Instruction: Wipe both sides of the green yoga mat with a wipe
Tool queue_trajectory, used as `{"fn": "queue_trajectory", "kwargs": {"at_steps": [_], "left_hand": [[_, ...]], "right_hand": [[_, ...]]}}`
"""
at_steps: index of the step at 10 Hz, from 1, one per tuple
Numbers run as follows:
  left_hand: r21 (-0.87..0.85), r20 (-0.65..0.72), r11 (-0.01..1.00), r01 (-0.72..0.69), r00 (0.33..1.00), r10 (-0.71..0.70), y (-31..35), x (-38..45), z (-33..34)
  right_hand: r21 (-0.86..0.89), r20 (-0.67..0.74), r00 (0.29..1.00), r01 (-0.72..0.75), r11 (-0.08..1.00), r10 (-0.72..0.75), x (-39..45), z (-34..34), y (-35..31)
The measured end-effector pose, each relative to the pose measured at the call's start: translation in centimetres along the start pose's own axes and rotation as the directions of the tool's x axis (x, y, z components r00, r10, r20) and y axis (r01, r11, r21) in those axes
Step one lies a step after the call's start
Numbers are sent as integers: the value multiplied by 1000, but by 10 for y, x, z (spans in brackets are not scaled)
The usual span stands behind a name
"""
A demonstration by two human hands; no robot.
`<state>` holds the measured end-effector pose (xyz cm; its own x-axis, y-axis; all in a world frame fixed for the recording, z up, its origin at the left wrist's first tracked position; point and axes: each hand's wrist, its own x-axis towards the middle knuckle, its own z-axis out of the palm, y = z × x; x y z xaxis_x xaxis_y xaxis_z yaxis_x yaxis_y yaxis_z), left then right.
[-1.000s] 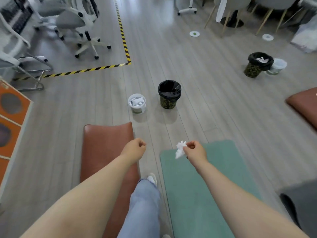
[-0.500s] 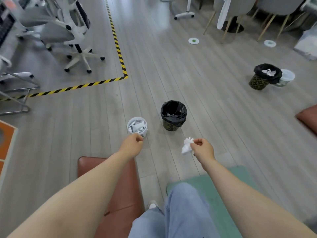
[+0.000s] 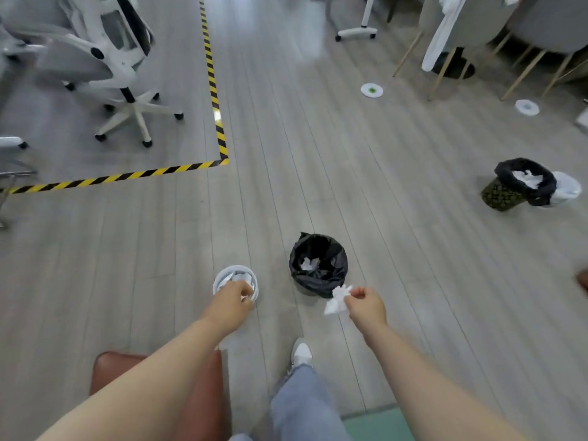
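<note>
Disposal is done best if the wipe [image 3: 338,300], pinched by the right hand [image 3: 366,303], is carried over the bin [image 3: 318,265] before release, while the left hand [image 3: 234,296], loosely curled and apparently empty, hangs over the tub [image 3: 219,281].

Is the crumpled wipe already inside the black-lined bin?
No: the right hand pinches the crumpled wipe in the air beside the black-lined bin, not inside it.

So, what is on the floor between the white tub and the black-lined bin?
Nothing: in the head view only bare grey floor separates the white tub from the black-lined bin. They stand apart, side by side.
</note>
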<state>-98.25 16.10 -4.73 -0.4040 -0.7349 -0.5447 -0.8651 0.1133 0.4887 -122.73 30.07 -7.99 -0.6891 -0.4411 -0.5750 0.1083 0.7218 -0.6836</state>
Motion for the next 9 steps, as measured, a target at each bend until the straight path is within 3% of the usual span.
{"fn": "queue_trajectory", "kwargs": {"at_steps": [3,6,9], "left_hand": [[-126,20,988,90,996,-88,15,121,-13],[-130,59,986,109,993,-102,-27,251,19],[-165,128,968,190,977,-170,-34,296,46]], "right_hand": [[-143,43,998,-40,989,46,134,39,-54],[-329,61,997,64,942,-47,279,112,-40],[-339,92,995,6,941,27,309,105,-22]]}}
